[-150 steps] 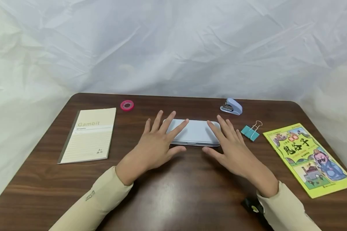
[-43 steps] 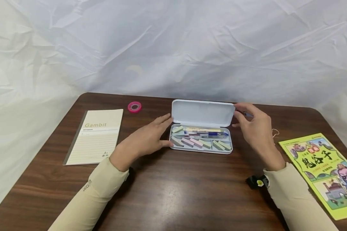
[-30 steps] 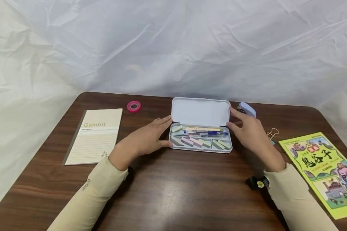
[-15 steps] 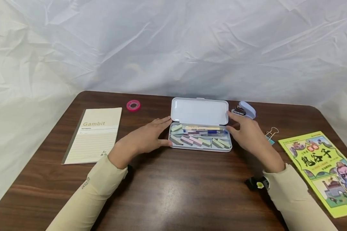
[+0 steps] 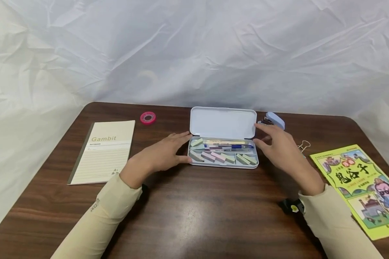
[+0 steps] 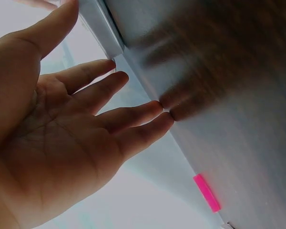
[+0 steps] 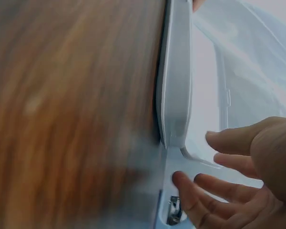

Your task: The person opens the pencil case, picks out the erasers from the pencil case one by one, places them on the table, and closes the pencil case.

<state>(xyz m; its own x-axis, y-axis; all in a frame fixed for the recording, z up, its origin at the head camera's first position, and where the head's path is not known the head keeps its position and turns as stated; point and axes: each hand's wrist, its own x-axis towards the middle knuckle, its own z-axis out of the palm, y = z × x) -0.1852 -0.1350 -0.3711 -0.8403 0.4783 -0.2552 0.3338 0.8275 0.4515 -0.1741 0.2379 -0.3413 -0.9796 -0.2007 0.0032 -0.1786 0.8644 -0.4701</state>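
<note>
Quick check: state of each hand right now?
Left hand: open, fingertips at the pencil case left end.
Right hand: open, beside its right end, holding nothing.

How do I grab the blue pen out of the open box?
Pinch the blue pen around its middle, coming straight down from above. It lies flat, left to right, in the back row of the pencil case, with the raised lid behind it and the erasers in front. So probably only the top is free, and its ends sit near the walls.

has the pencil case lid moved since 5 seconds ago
Yes. The lid lay shut flat on the pencil case then; now it stands swung up and back toward the table's far edge, beside the stapler.
</note>
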